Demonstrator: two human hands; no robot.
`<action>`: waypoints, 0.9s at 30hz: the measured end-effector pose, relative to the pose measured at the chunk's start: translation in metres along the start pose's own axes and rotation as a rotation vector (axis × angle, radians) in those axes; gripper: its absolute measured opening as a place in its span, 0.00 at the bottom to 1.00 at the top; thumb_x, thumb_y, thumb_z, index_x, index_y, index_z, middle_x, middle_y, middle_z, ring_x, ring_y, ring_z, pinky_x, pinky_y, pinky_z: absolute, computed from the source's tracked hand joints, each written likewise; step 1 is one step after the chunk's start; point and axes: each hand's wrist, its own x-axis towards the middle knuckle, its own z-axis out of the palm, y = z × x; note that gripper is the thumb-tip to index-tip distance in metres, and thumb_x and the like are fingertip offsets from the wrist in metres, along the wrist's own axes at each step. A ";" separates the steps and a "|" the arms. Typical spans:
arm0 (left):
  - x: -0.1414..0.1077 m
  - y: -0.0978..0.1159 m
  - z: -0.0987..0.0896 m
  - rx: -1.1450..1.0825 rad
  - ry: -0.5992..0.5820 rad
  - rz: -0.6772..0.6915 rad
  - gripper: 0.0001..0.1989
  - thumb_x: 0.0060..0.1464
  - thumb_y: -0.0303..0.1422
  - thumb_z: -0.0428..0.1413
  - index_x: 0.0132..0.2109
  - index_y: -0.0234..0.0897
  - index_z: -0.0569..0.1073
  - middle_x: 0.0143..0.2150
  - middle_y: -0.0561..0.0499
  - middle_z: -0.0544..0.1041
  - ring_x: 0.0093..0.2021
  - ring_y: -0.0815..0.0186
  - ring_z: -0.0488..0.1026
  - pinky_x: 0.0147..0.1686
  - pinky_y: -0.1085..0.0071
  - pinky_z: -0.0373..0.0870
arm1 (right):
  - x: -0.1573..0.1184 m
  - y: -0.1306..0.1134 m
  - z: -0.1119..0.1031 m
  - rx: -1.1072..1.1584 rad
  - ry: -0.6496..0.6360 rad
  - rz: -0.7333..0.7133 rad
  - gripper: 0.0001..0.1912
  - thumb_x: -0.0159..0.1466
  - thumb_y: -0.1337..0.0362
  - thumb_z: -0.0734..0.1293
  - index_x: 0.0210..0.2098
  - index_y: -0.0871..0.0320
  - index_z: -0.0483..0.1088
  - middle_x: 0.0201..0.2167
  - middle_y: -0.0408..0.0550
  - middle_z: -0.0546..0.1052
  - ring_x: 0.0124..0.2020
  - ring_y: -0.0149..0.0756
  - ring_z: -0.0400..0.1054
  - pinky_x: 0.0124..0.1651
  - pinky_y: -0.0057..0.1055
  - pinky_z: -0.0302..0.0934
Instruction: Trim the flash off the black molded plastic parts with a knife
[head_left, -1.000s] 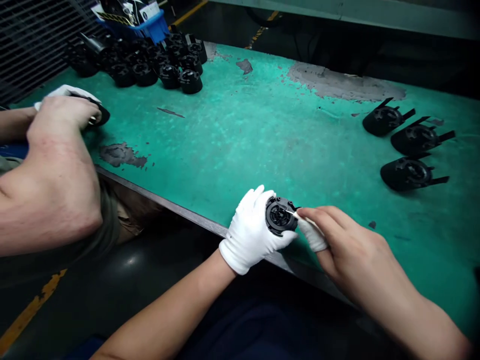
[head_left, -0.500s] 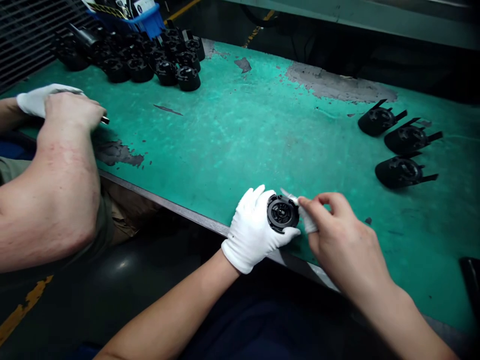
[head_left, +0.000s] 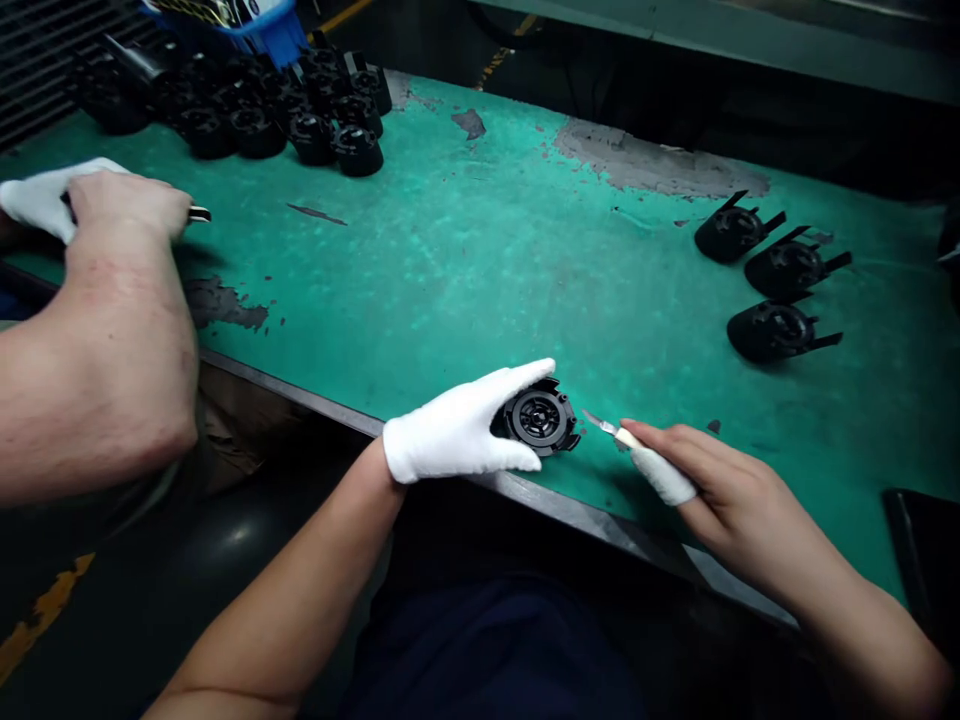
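My left hand (head_left: 465,425), in a white glove, grips a round black plastic part (head_left: 538,420) near the table's front edge. Its thumb and fingers reach around the part, whose ringed circular face is turned up toward me. My right hand (head_left: 712,480) is closed on a small knife (head_left: 609,428) with a thin pointed blade and a light handle. A white covering wraps the thumb of that hand. The blade points left, toward the black part, with a small gap between them.
Three black cylindrical parts with prongs (head_left: 776,330) stand at the right of the green table (head_left: 480,270). Many similar parts (head_left: 259,130) crowd the far left, before a blue basket (head_left: 274,35). A co-worker's arm (head_left: 120,300) reaches in from the left. A dark object (head_left: 919,550) lies at right.
The knife has moved away from the black part, to the right and slightly down. My left hand has shifted left with the part, and its grip has changed. The whole view has shifted slightly.
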 end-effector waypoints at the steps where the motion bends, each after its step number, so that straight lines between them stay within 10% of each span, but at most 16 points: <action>1: 0.000 0.002 0.004 -0.009 0.041 -0.006 0.53 0.47 0.49 0.70 0.72 0.42 0.54 0.73 0.42 0.60 0.72 0.51 0.60 0.71 0.55 0.59 | 0.002 -0.002 0.003 0.020 -0.010 -0.011 0.23 0.73 0.65 0.57 0.66 0.44 0.62 0.49 0.46 0.77 0.44 0.34 0.74 0.42 0.31 0.66; 8: 0.008 0.009 0.051 0.056 0.391 -0.016 0.53 0.41 0.52 0.72 0.68 0.37 0.61 0.66 0.39 0.70 0.65 0.49 0.68 0.68 0.54 0.64 | 0.019 -0.009 0.014 -0.023 -0.049 -0.006 0.24 0.72 0.64 0.57 0.66 0.46 0.65 0.44 0.46 0.79 0.40 0.39 0.76 0.41 0.37 0.67; 27: 0.013 0.005 0.056 0.078 0.460 -0.010 0.49 0.41 0.55 0.70 0.65 0.38 0.65 0.60 0.42 0.75 0.60 0.52 0.74 0.64 0.57 0.69 | 0.022 -0.039 0.006 -0.367 -0.093 0.143 0.30 0.64 0.69 0.61 0.64 0.45 0.68 0.38 0.44 0.79 0.30 0.40 0.75 0.25 0.33 0.54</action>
